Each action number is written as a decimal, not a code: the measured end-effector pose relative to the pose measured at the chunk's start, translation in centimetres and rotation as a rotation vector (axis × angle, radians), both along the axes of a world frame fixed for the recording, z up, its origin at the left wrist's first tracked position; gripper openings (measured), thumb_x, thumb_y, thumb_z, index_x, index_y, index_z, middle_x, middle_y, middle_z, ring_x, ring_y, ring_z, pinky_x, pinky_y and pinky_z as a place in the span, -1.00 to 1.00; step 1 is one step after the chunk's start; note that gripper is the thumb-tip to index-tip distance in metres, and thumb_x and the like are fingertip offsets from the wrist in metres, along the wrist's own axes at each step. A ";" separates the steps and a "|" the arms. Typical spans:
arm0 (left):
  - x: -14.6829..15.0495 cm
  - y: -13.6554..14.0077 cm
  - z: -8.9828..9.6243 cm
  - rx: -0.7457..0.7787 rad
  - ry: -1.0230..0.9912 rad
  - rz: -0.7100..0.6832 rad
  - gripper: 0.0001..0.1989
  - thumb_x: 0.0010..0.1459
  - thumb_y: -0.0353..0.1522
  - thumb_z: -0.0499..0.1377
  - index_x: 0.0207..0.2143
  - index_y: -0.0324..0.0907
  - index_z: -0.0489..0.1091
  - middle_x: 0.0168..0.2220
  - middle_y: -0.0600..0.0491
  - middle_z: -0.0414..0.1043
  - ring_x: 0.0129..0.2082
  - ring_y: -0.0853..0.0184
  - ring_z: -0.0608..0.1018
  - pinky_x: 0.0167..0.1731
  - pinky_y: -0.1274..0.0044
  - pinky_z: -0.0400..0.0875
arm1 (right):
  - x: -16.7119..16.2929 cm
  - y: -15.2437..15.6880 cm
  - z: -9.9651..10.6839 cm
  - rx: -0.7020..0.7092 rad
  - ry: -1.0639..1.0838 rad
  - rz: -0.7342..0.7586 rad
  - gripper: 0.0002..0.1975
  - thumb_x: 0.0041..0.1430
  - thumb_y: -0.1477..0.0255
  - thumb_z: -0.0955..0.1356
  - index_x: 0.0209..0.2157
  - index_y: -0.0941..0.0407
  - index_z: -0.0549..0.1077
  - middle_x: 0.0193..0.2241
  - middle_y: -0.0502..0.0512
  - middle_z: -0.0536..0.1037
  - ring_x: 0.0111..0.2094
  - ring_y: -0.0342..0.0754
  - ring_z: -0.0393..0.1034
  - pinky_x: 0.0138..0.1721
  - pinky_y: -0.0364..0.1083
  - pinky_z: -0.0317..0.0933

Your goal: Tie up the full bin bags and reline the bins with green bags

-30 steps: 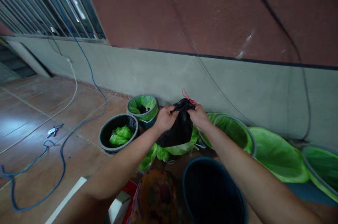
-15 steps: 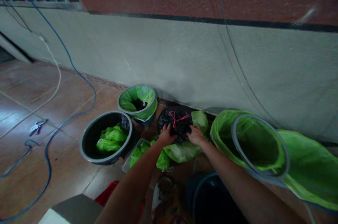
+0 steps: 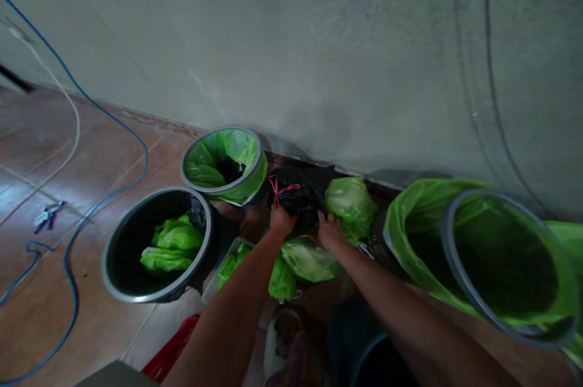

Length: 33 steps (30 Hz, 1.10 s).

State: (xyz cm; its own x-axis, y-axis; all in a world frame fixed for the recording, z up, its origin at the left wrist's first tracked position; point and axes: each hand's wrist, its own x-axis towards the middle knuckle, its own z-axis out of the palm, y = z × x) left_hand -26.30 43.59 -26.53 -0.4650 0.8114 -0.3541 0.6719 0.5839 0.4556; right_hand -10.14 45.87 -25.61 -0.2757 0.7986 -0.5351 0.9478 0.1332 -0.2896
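A black plastic bag (image 3: pixel 306 200) with a red drawstring (image 3: pixel 283 185) tied at its top sits by the wall between both hands. My left hand (image 3: pixel 282 221) is closed on its near left side, just under the red string. At the bag's right side, my right hand (image 3: pixel 331 232) has its fingers curled against the black plastic; part of that grip is hidden. Close by on the right is a filled green bag (image 3: pixel 350 203). Beneath my hands lies a pale green bag (image 3: pixel 310 259), and small bright green bundles (image 3: pixel 281 279) are next to it.
Left stand a dark bin (image 3: pixel 113 271) holding green bags and a green-lined bin (image 3: pixel 187 159). A green-lined bin with a loose grey ring (image 3: pixel 449 247) is at right. A dark blue bucket (image 3: pixel 348 338) stands below my right forearm. A blue cable (image 3: pixel 75 290) crosses the floor.
My view has tilted down and moved closer to the wall. The black bag has shifted left and narrowed between my hands, exposing more of the filled green bag beside it.
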 end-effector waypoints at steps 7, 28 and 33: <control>-2.7 2.0 5.2 0.280 0.173 0.190 -0.47 0.09 -0.44 0.09 0.16 -0.17 0.27 -0.05 -0.11 0.49 -0.05 0.16 0.52 -0.04 0.42 0.37 | 0.8 1.1 0.9 0.185 0.275 0.042 -0.26 0.13 0.30 0.34 0.32 -0.02 0.06 0.26 0.20 0.15 0.24 0.17 0.06 0.19 0.07 0.04; -2.4 -6.3 2.2 0.002 -0.056 0.156 -0.30 0.13 -0.31 0.18 0.28 -0.27 0.06 0.08 -0.18 0.44 0.08 0.17 0.49 0.04 0.40 0.35 | 0.7 -4.6 -1.0 0.023 -0.146 0.564 -0.47 0.18 0.60 0.21 0.19 0.15 0.33 0.02 0.43 0.48 0.02 0.22 0.38 -0.05 0.17 0.23; 1.0 -11.2 3.0 -0.141 -0.155 -0.045 -0.22 0.04 -0.28 0.24 0.28 -0.32 0.07 0.23 -0.27 0.23 0.26 0.14 0.28 0.20 0.43 0.17 | 1.4 -0.4 0.7 -0.063 -0.068 0.429 -0.65 0.19 0.61 0.18 -0.14 0.24 0.55 -0.15 0.36 0.58 -0.12 0.12 0.48 -0.15 -0.04 0.25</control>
